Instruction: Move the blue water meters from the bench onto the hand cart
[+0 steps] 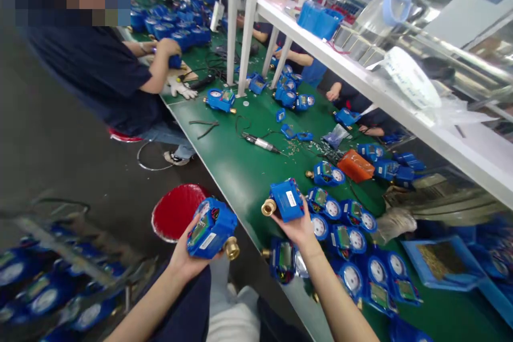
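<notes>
My left hand [185,258] grips a blue water meter [211,228] with a brass fitting, held off the bench's near edge above my lap. My right hand [298,228] holds a second blue meter [286,200], its white label up and brass end pointing left, just over the green bench [240,171]. Several more blue meters [352,235] with white dials lie in a group right of that hand.
A red stool [176,211] stands left of the bench. An electric screwdriver [260,143] and pliers [206,127] lie on the mat. An orange box [356,165] and a blue parts tray [443,262] sit at right. A seated person [104,75] works further up; a white shelf [360,85] runs overhead.
</notes>
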Available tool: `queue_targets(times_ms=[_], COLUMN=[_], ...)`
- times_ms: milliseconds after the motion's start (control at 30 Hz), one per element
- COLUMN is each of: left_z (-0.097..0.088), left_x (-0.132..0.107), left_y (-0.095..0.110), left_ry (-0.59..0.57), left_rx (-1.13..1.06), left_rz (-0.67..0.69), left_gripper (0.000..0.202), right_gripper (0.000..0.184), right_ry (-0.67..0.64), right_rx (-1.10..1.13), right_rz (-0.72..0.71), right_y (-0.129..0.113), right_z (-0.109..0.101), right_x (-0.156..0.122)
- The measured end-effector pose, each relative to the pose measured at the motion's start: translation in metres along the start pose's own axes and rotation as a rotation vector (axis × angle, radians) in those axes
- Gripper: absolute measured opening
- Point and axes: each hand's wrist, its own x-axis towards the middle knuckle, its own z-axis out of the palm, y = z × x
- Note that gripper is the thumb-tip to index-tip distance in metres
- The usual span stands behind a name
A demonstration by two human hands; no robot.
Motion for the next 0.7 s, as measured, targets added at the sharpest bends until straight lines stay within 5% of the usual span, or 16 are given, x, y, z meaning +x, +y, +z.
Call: queue_targets(times_ms=[167, 300, 500, 700], left_z=[-0.056, -0.105, -0.192, -0.318], left_x=[-0.091, -0.154, -0.236, -0.307], left_y=[-0.094, -0.147, -0.185, -0.200], left_ry=[-0.031, 0.010, 0.208, 0.372], left_rx=[-0.228, -0.389, -0.539, -0.733], left_rz=[0.073, 0.120, 0.342, 0.609], left_gripper=[0.044, 0.049, 0.034, 0.035], right_gripper=[0.067, 0.070, 0.058, 0.051], right_ry=[-0.013, -0.032, 0.085, 0.112], right_rx=[-0.093, -0.167, -0.388, -0.693], right_rz=[0.150, 0.318, 0.483, 0.630], right_y=[0.051, 0.104, 0.212, 0.338], right_z=[-0.015, -0.030, -0.056, -0.058], right_x=[-0.098, -0.144, -0.168, -0.171])
